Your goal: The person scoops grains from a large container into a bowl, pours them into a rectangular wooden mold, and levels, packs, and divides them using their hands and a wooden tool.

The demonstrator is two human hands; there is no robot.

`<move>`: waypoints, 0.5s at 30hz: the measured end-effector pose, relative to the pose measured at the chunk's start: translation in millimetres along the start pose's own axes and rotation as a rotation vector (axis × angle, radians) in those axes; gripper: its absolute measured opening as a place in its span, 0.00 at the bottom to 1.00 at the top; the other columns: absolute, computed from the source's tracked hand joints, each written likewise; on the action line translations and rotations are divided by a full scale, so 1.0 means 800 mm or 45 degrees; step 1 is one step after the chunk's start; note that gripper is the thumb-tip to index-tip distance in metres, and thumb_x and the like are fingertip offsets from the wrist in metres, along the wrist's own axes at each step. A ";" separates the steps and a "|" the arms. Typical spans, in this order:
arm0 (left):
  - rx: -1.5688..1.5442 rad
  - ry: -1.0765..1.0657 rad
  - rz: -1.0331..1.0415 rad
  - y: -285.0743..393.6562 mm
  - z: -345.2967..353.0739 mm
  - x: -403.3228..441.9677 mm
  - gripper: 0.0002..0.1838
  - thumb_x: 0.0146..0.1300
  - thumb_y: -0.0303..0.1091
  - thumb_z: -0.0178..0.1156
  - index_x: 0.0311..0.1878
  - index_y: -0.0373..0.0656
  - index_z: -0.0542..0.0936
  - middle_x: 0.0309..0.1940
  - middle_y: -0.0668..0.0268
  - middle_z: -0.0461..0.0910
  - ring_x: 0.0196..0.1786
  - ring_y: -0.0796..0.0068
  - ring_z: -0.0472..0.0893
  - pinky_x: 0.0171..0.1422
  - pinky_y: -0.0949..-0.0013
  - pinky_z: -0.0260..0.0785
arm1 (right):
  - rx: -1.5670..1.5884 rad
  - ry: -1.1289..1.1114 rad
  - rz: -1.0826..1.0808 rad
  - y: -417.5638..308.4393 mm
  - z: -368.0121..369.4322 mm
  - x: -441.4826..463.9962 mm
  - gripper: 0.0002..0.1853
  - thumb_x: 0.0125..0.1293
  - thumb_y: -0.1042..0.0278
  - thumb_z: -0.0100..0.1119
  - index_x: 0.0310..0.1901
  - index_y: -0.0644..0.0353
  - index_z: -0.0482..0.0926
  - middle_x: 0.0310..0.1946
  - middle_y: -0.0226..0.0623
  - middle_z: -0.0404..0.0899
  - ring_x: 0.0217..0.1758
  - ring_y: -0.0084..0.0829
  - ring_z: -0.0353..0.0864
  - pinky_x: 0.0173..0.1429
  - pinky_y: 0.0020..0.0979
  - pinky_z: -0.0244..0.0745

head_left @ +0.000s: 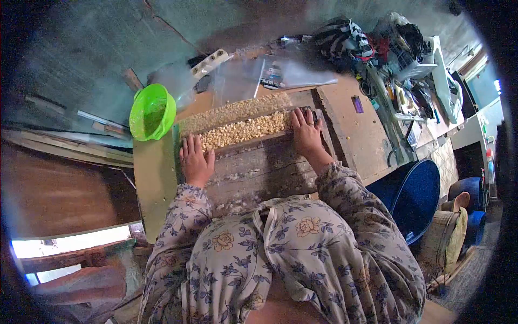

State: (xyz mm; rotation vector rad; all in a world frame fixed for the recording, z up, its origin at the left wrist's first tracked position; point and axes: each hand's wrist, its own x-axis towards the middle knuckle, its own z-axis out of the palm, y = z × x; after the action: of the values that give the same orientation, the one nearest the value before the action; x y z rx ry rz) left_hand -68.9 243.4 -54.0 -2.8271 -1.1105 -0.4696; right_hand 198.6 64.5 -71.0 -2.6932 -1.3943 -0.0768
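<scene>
A long strip of pale tan, nut-like pieces [245, 129] lies across a worn wooden board [248, 167], bordered by bars along its length. My left hand [196, 162] rests at the strip's left end, fingers stretched forward and thumb apart. At the right end, my right hand [308, 135] lies with its fingers extended over the end of the strip and its bar. Behind this strip runs a second, flatter band of similar pieces [232, 112]. Pale crumbs dot the board in front of me.
A bright green plastic bowl [153, 112] stands left of the board. Clear plastic sheets [237, 81] and a white power strip [211, 63] lie at the back. A purple item [358, 104] sits to the right. A large blue barrel [415, 197] stands below the table's right edge.
</scene>
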 end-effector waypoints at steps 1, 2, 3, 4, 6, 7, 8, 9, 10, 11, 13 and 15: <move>-0.030 -0.022 0.000 0.003 -0.002 0.001 0.32 0.56 0.48 0.48 0.58 0.35 0.60 0.61 0.50 0.56 0.63 0.52 0.55 0.64 0.52 0.46 | -0.001 -0.001 -0.003 -0.001 0.002 0.001 0.27 0.59 0.68 0.38 0.62 0.52 0.54 0.65 0.30 0.49 0.68 0.43 0.43 0.63 0.60 0.40; -0.030 -0.022 -0.003 0.007 -0.004 0.002 0.32 0.56 0.48 0.48 0.58 0.35 0.60 0.61 0.50 0.56 0.63 0.52 0.55 0.64 0.52 0.46 | 0.021 0.000 -0.009 -0.002 0.006 0.003 0.27 0.58 0.69 0.38 0.62 0.52 0.53 0.65 0.30 0.48 0.68 0.43 0.43 0.63 0.60 0.40; -0.060 -0.040 0.002 0.012 -0.006 0.003 0.31 0.56 0.46 0.49 0.59 0.35 0.60 0.61 0.50 0.56 0.63 0.50 0.55 0.64 0.51 0.46 | 0.042 0.001 -0.014 -0.004 0.006 0.004 0.28 0.58 0.69 0.39 0.62 0.52 0.53 0.65 0.30 0.47 0.69 0.43 0.42 0.63 0.59 0.40; -0.089 -0.059 0.008 0.017 -0.007 0.004 0.31 0.57 0.45 0.49 0.59 0.35 0.59 0.61 0.49 0.56 0.63 0.48 0.55 0.64 0.50 0.45 | 0.041 0.001 -0.016 -0.006 0.005 0.004 0.28 0.58 0.69 0.39 0.62 0.52 0.53 0.65 0.30 0.47 0.69 0.43 0.42 0.63 0.59 0.40; -0.097 -0.048 0.025 0.021 -0.001 0.004 0.32 0.56 0.45 0.49 0.59 0.34 0.59 0.61 0.49 0.55 0.63 0.48 0.54 0.64 0.50 0.45 | -0.036 -0.031 -0.042 -0.014 0.000 0.002 0.29 0.57 0.69 0.41 0.63 0.52 0.52 0.66 0.29 0.46 0.69 0.43 0.42 0.63 0.59 0.40; -0.130 -0.031 0.063 0.025 0.001 0.005 0.32 0.56 0.46 0.50 0.59 0.34 0.59 0.61 0.49 0.54 0.63 0.48 0.53 0.64 0.50 0.44 | -0.038 -0.032 -0.043 -0.017 0.001 0.003 0.29 0.57 0.69 0.41 0.63 0.52 0.52 0.66 0.29 0.46 0.69 0.43 0.42 0.63 0.59 0.40; -0.163 -0.014 0.100 0.028 0.002 0.006 0.33 0.55 0.46 0.50 0.59 0.34 0.58 0.61 0.49 0.54 0.63 0.48 0.53 0.64 0.50 0.44 | 0.013 -0.023 -0.052 -0.019 0.001 0.003 0.30 0.56 0.69 0.41 0.63 0.52 0.51 0.66 0.30 0.46 0.69 0.43 0.42 0.63 0.59 0.40; -0.114 -0.050 0.126 0.029 0.003 0.007 0.33 0.56 0.47 0.49 0.61 0.38 0.57 0.63 0.51 0.52 0.64 0.49 0.52 0.64 0.49 0.44 | 0.064 -0.015 -0.061 -0.021 0.001 0.003 0.30 0.56 0.70 0.41 0.63 0.52 0.51 0.66 0.30 0.46 0.69 0.43 0.42 0.63 0.59 0.39; -0.114 -0.052 0.124 0.031 0.002 0.007 0.33 0.56 0.47 0.49 0.61 0.38 0.57 0.63 0.51 0.52 0.64 0.49 0.52 0.64 0.49 0.44 | 0.063 -0.016 -0.063 -0.023 -0.001 0.002 0.30 0.56 0.70 0.41 0.63 0.52 0.51 0.66 0.30 0.46 0.69 0.43 0.42 0.63 0.59 0.39; -0.207 -0.037 0.161 0.034 0.001 0.007 0.34 0.55 0.47 0.50 0.61 0.39 0.57 0.63 0.51 0.51 0.64 0.49 0.52 0.64 0.49 0.43 | 0.093 -0.042 -0.111 -0.025 -0.004 0.002 0.32 0.54 0.70 0.44 0.63 0.51 0.50 0.66 0.31 0.47 0.69 0.42 0.42 0.64 0.58 0.39; -0.299 -0.023 0.192 0.033 -0.010 0.009 0.34 0.53 0.47 0.52 0.61 0.40 0.57 0.63 0.51 0.51 0.64 0.50 0.53 0.64 0.48 0.43 | 0.122 -0.071 -0.163 -0.025 -0.021 -0.001 0.34 0.53 0.71 0.47 0.64 0.51 0.49 0.65 0.32 0.47 0.69 0.42 0.42 0.64 0.58 0.39; -0.553 0.024 0.317 0.020 -0.032 0.012 0.38 0.48 0.45 0.57 0.61 0.41 0.57 0.63 0.53 0.51 0.64 0.52 0.54 0.64 0.47 0.43 | 0.228 -0.130 -0.241 -0.014 -0.045 -0.006 0.39 0.50 0.71 0.53 0.64 0.50 0.47 0.65 0.35 0.47 0.69 0.42 0.42 0.65 0.55 0.40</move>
State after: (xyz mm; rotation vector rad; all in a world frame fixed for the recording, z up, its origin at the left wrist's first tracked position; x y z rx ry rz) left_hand -58.4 233.6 -26.0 -3.2581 -0.7049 -0.7958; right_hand 186.9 62.8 -34.6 -2.4469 -1.5996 0.1650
